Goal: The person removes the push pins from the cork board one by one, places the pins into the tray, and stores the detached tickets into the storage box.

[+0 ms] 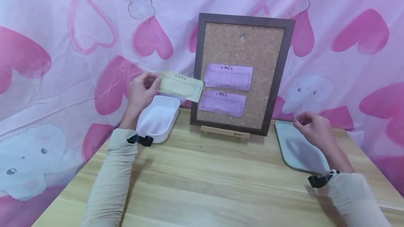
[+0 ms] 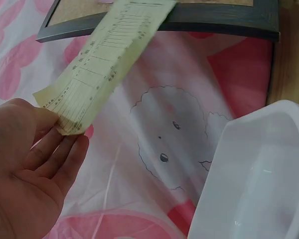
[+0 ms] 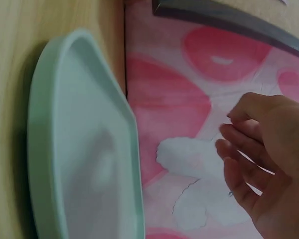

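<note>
A pale yellow-green printed form slip is pinched by its left end between the thumb and fingers of my left hand. Its far right end reaches the left edge of the framed corkboard. On the board are two purple printed slips, one above the other, each with a clear pin at its top edge. My right hand hovers over the pale green tray, its fingers loosely bent. The right wrist view shows nothing between those fingers.
A small cluster of clear pins is on the upper cork. The board leans on a low wooden stand. A white plastic bin stands beneath my left hand. Behind the wooden table hangs a pink heart-patterned cloth.
</note>
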`<state>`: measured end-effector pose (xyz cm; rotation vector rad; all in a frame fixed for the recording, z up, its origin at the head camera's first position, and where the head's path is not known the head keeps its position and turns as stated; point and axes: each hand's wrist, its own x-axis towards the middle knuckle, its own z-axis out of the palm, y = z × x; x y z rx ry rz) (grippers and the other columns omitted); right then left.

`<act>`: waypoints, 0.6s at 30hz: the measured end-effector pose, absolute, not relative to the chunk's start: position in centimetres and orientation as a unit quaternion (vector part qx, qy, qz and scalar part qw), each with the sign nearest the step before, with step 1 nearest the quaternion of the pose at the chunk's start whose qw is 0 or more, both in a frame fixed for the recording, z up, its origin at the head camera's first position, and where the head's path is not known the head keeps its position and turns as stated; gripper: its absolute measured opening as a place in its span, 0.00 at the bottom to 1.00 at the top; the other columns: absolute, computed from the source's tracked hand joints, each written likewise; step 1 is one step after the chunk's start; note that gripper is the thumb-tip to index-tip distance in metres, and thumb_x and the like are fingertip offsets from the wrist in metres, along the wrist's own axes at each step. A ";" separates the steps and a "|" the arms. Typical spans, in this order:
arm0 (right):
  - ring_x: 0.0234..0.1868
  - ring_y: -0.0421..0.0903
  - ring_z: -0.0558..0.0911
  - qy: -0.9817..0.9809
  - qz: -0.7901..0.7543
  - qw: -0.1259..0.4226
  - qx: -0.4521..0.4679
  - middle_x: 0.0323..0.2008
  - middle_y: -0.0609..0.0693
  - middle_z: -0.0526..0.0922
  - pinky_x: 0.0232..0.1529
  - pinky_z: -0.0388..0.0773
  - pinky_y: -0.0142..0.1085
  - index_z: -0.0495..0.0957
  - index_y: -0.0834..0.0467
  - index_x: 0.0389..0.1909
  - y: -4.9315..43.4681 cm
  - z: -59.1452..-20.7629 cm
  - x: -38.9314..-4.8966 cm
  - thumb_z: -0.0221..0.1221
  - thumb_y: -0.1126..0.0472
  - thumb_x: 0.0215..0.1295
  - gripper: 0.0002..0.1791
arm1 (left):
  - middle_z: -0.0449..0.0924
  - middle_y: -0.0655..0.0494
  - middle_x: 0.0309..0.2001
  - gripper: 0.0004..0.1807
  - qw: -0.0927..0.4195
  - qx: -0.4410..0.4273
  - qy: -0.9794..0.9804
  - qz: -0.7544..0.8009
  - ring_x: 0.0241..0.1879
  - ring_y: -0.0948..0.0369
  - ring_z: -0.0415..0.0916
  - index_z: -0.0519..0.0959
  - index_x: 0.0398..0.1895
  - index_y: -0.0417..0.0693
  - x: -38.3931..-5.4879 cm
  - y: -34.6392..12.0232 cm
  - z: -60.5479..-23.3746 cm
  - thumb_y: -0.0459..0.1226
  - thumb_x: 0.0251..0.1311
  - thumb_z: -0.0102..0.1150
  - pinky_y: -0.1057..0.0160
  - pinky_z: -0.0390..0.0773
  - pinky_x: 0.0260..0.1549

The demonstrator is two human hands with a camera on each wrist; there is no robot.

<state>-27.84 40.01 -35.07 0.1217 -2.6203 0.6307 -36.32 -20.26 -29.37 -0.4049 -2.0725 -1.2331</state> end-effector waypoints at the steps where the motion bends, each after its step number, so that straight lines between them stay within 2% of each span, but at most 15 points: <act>1: 0.44 0.57 0.85 -0.949 0.225 0.214 0.048 0.41 0.60 0.91 0.32 0.75 0.26 0.86 0.60 0.46 40.3 -35.3 -28.0 0.66 0.54 0.75 0.12 | 0.91 0.37 0.46 0.12 0.340 -0.154 -0.799 -0.472 0.46 0.50 0.89 0.86 0.51 0.35 -36.4 -20.3 -29.5 0.35 0.76 0.62 0.81 0.80 0.43; 4: 0.45 0.58 0.86 -0.954 0.218 0.199 0.058 0.40 0.60 0.91 0.32 0.75 0.27 0.87 0.60 0.45 41.0 -35.7 -28.4 0.67 0.56 0.73 0.11 | 0.90 0.36 0.45 0.12 0.342 -0.147 -0.802 -0.468 0.44 0.54 0.89 0.85 0.52 0.34 -36.4 -20.4 -29.7 0.35 0.76 0.60 0.81 0.79 0.42; 10: 0.44 0.57 0.88 -0.959 0.221 0.161 0.079 0.39 0.58 0.92 0.32 0.79 0.28 0.87 0.60 0.43 41.5 -35.7 -28.7 0.69 0.57 0.72 0.09 | 0.89 0.37 0.46 0.11 0.346 -0.138 -0.794 -0.480 0.39 0.73 0.82 0.84 0.51 0.33 -36.6 -20.5 -29.7 0.32 0.75 0.59 0.81 0.79 0.41; 12: 0.43 0.56 0.88 -0.960 0.224 0.143 0.082 0.39 0.57 0.92 0.32 0.80 0.28 0.87 0.60 0.43 41.6 -35.9 -28.7 0.69 0.58 0.72 0.09 | 0.89 0.36 0.47 0.11 0.349 -0.140 -0.791 -0.483 0.37 0.74 0.81 0.85 0.51 0.32 -36.7 -20.5 -29.8 0.31 0.75 0.58 0.81 0.79 0.40; 14: 0.43 0.56 0.88 -0.963 0.225 0.123 0.083 0.40 0.57 0.92 0.33 0.81 0.28 0.88 0.60 0.44 41.6 -36.0 -28.7 0.68 0.58 0.73 0.09 | 0.89 0.36 0.46 0.11 0.352 -0.146 -0.789 -0.483 0.37 0.72 0.81 0.86 0.51 0.33 -36.7 -20.6 -29.8 0.30 0.74 0.59 0.81 0.79 0.39; 18: 0.44 0.55 0.88 -0.968 0.221 0.080 0.084 0.41 0.58 0.92 0.35 0.81 0.29 0.88 0.61 0.45 41.7 -36.3 -28.7 0.68 0.59 0.72 0.09 | 0.90 0.36 0.47 0.11 0.348 -0.150 -0.793 -0.477 0.43 0.55 0.90 0.88 0.52 0.35 -36.7 -20.8 -29.9 0.30 0.74 0.60 0.82 0.77 0.37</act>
